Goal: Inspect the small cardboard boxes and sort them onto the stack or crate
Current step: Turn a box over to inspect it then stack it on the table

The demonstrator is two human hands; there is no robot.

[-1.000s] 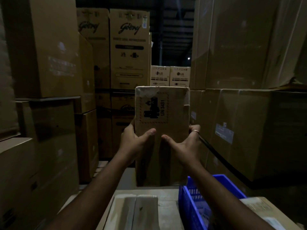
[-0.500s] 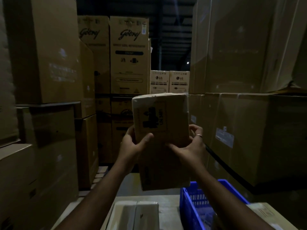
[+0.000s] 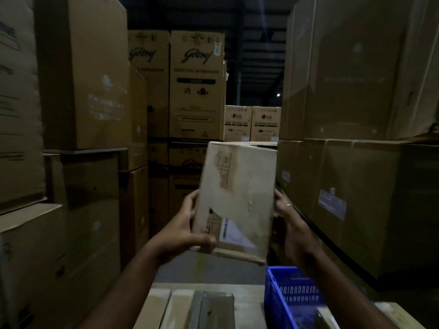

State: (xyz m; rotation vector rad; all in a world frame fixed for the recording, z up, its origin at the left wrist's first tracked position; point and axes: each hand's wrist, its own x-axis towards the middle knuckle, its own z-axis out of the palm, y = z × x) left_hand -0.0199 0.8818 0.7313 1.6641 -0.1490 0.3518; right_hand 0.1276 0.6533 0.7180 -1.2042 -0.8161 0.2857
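Note:
I hold a small cardboard box [image 3: 240, 198] upright at chest height, tilted a little to the right. Its facing side carries printed marks and a white label near the bottom. My left hand [image 3: 183, 231] grips its lower left corner with the thumb under the edge. My right hand [image 3: 288, 219], with a ring on one finger, presses on its right side, mostly behind the box. A blue plastic crate [image 3: 292, 298] sits below at the right. Small boxes [image 3: 190, 309] lie flat on a surface below at the centre.
Tall stacks of large cardboard cartons [image 3: 83, 91] wall in the left side, and more cartons [image 3: 356, 186] stand close on the right. Godrej and LG cartons [image 3: 197, 86] close the aisle at the back. The place is dim.
The box has been turned in my hands: the face with the UN 3481 mark has rotated away and a side with a white label now faces me. The box also sank lower.

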